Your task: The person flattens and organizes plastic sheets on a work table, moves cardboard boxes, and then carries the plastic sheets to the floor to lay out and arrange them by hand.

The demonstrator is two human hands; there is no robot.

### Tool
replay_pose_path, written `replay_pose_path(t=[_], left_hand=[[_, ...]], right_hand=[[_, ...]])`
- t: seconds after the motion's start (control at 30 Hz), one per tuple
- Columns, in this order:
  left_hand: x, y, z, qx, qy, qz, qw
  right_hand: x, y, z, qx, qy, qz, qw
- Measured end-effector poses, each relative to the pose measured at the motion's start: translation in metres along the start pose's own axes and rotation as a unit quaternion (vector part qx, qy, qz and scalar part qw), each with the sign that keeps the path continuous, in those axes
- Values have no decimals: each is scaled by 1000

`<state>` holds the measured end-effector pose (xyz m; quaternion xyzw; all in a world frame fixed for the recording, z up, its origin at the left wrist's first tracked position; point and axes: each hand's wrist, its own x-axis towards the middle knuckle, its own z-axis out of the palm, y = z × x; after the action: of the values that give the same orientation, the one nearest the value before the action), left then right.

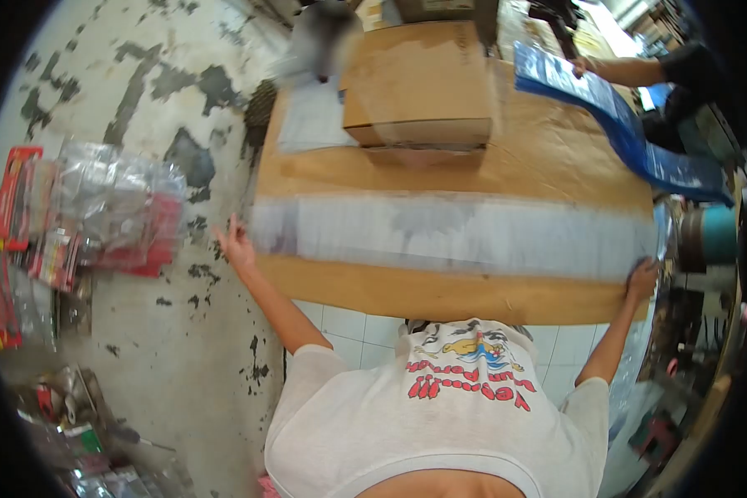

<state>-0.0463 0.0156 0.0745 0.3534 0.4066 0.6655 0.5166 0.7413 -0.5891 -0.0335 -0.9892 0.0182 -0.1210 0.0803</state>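
A long, translucent plastic sheet [473, 236] lies across the brown table [556, 311], stretching almost from one side to the other. At its left end is my left hand [237, 246], with its fingers apart and nothing in them. My right hand [642, 280] is at the sheet's right end, by the table's right edge. Its fingers look bent, but blur hides whether they grip the sheet.
Behind the sheet stands a cardboard box [419, 83]. At the back right a co-worker's hand [583, 66] holds a long blue plastic strip [631, 137]. Plastic packages [112, 207] with red parts lie at the left.
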Motion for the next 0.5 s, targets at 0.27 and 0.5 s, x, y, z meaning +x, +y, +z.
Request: replay_pose_path(t=[0.27,0.5], left_hand=[[12,21,36,-67,-24,96,993],[105,-59,-32,75,-60,-233,968]], right_hand=[[5,10,14,-12,20,4,1000],[2,11,19,52,54,-16,997]])
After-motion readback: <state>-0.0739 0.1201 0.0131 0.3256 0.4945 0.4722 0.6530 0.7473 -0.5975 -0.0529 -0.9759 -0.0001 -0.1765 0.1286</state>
